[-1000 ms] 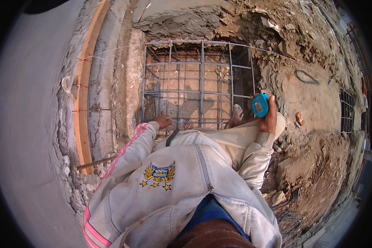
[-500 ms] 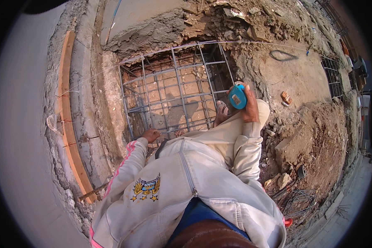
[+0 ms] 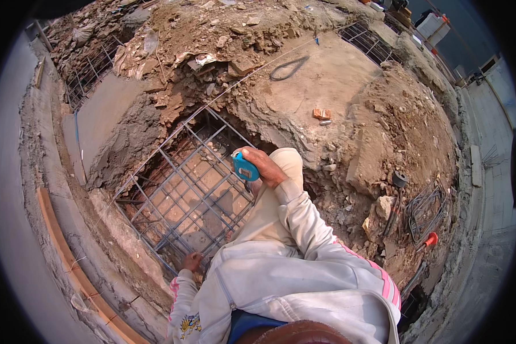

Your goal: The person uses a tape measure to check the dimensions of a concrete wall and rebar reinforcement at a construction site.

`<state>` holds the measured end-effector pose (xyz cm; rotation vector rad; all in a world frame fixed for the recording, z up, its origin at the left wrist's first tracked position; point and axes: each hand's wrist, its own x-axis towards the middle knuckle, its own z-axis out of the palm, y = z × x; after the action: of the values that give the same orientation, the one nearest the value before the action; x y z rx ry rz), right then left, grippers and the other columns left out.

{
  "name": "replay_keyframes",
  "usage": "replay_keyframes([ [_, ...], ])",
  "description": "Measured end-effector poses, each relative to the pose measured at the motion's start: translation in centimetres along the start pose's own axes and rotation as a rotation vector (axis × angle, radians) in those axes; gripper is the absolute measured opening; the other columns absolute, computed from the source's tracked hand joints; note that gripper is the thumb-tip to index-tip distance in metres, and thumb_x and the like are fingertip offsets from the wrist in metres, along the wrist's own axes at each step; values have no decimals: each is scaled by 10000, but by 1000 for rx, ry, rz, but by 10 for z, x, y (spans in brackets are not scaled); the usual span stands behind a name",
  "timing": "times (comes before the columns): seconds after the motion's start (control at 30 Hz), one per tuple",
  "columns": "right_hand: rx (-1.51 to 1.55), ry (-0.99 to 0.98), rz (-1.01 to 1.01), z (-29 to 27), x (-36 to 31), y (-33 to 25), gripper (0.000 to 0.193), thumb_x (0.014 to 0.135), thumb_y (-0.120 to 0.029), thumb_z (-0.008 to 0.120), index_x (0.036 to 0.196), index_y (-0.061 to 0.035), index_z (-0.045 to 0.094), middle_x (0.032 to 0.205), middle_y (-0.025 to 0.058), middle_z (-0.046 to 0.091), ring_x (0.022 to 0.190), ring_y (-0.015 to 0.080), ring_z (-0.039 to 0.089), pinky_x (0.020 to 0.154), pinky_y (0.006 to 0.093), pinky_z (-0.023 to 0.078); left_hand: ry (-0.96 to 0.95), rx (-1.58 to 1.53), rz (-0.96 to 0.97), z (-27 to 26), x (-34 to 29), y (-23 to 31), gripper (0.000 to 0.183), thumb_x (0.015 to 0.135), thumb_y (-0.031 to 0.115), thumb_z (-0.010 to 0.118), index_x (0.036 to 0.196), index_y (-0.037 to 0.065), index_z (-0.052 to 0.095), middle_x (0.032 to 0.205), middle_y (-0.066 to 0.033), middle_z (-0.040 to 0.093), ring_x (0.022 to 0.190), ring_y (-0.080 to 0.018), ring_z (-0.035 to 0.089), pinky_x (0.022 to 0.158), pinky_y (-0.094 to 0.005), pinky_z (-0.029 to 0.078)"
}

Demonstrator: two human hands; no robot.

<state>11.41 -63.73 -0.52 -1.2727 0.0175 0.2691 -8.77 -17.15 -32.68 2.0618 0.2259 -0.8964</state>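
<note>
My right hand [image 3: 265,165] holds a blue tape measure [image 3: 244,167] above the edge of a steel rebar cage [image 3: 183,195] set in a pit. My left hand [image 3: 191,262] reaches down to the near corner of the cage and touches a bar there; whether it grips the bar or a tape end is hidden. Both arms wear a cream jacket with pink stripes. My bent knee in light trousers sits just under the right hand.
Loose earth and rubble mounds [image 3: 395,120] surround the pit. A brick [image 3: 321,113] and a black hose loop [image 3: 288,67] lie beyond. A concrete wall with an orange wooden strip [image 3: 74,269] runs on the left. More rebar bundles [image 3: 424,209] lie right.
The view has swung so the cage now sits lower left and more ground shows at right. My right hand with the tape measure stays raised; the left hand stays at the cage corner.
</note>
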Motion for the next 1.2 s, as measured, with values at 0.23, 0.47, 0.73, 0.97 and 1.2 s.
replay_keyframes([
  [0.23,-17,36,-9,-5,9,13,474,1008,-490,582,1184,-52,632,1033,70,674,941,150,662,862,286,524,49,-122,-24,-7,5,3,309,886,305,667,1046,49,734,859,-103,731,737,-184,674,682,-332,530],
  [0.47,135,57,40,10,-10,0,488,1008,-464,579,1257,-44,592,1019,99,678,935,221,700,767,353,597,504,-782,54,-91,-45,170,303,1008,216,604,1250,41,653,1014,-58,693,878,-149,676,775,-307,544],
  [0.73,35,4,90,14,0,1,505,1006,-477,583,1275,-50,593,1083,81,656,977,174,664,848,307,540,1042,169,930,-189,-154,363,203,971,156,629,1118,40,709,1123,-176,676,1058,-346,654,927,-426,506],
  [0.97,-109,31,18,9,7,11,533,993,-528,582,1229,-52,628,1119,36,626,1040,127,585,901,291,490,834,559,931,-240,-114,415,245,968,58,584,1196,38,669,1145,-172,684,1050,-355,657,920,-430,512],
  [1.2,-150,66,3,-2,-10,8,545,993,-544,567,1237,-62,634,1147,43,631,1052,129,585,922,285,479,669,520,1006,-235,-77,427,249,930,82,598,1163,49,683,1045,-183,710,919,-368,693,790,-439,530],
])
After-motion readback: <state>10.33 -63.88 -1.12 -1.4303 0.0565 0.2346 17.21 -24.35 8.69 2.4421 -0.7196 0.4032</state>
